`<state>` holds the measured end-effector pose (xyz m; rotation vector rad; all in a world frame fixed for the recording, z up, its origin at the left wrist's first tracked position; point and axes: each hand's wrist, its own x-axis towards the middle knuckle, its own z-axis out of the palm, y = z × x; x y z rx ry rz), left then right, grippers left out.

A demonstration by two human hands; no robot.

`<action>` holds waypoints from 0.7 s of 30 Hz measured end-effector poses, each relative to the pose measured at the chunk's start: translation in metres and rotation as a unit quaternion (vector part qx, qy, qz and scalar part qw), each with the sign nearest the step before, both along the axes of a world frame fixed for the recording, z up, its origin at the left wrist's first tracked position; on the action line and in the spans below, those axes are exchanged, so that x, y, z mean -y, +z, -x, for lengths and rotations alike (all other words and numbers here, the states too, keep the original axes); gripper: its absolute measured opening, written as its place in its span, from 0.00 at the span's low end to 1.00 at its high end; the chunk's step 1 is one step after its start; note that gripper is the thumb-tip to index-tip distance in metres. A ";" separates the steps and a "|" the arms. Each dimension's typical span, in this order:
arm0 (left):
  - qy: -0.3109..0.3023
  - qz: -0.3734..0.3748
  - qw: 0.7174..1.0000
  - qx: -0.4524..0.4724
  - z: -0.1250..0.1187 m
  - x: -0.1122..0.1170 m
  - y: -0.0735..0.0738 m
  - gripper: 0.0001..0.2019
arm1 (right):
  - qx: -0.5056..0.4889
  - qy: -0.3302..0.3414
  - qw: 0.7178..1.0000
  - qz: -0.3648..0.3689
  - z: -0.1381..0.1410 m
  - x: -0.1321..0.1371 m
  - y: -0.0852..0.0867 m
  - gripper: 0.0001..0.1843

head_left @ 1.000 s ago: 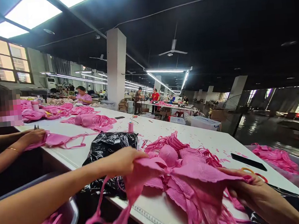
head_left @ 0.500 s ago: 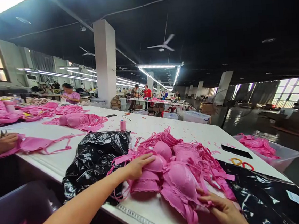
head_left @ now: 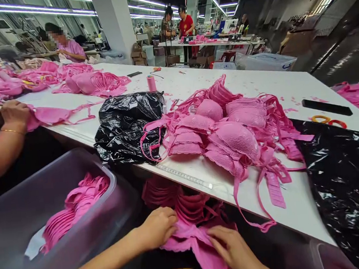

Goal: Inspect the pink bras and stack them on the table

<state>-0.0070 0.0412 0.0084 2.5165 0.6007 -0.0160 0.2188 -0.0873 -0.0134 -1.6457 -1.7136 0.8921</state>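
Note:
Below the table's front edge, my left hand (head_left: pixel 159 229) has its fingers closed on one side of a pink bra (head_left: pixel 193 240). On the other side of the same bra, my right hand (head_left: pixel 229 247) grips the fabric between thumb and fingers. Just behind it, under the tabletop, is a stack of pink bras (head_left: pixel 180 199), partly in shadow. Above my hands, a heap of pink lace bras (head_left: pixel 235 140) lies on the white table (head_left: pixel 198 170), with straps hanging over the edge.
A grey bin (head_left: pixel 107 174) with stacked bras stands at left. Black plastic bags (head_left: pixel 128 126) flank the heap. A thread spool (head_left: pixel 151 83), orange-handled scissors (head_left: pixel 327 120) and a dark phone-like slab (head_left: pixel 326 107) lie on the table. A co-worker's hands (head_left: pixel 16 115) work at far left.
Both my hands have left the tabletop heap and moved down below the table edge, where they now hold a bra. The view has tilted downward. The co-worker's hands have shifted slightly.

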 end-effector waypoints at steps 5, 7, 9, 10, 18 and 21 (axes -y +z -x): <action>0.048 0.067 0.997 0.001 0.007 0.022 -0.036 0.11 | 0.005 -0.006 0.997 0.075 0.003 -0.025 -0.030 0.18; 0.072 0.079 0.994 -0.010 0.016 0.029 -0.038 0.15 | 0.024 0.042 0.993 0.107 -0.004 -0.019 -0.032 0.22; 0.092 0.082 0.992 -0.023 0.023 0.033 -0.040 0.19 | 0.048 0.085 0.987 0.131 -0.008 -0.008 -0.035 0.27; 0.099 0.078 0.992 -0.024 0.026 0.034 -0.040 0.20 | 0.062 0.099 0.984 0.136 -0.008 -0.002 -0.037 0.29; 0.278 0.191 0.939 0.069 0.026 0.063 -0.033 0.10 | 0.184 0.070 0.980 -0.032 0.010 0.019 -0.030 0.19; 0.354 0.541 0.755 0.111 0.020 0.079 -0.028 0.18 | 0.198 0.059 0.962 -0.176 0.018 0.018 -0.013 0.19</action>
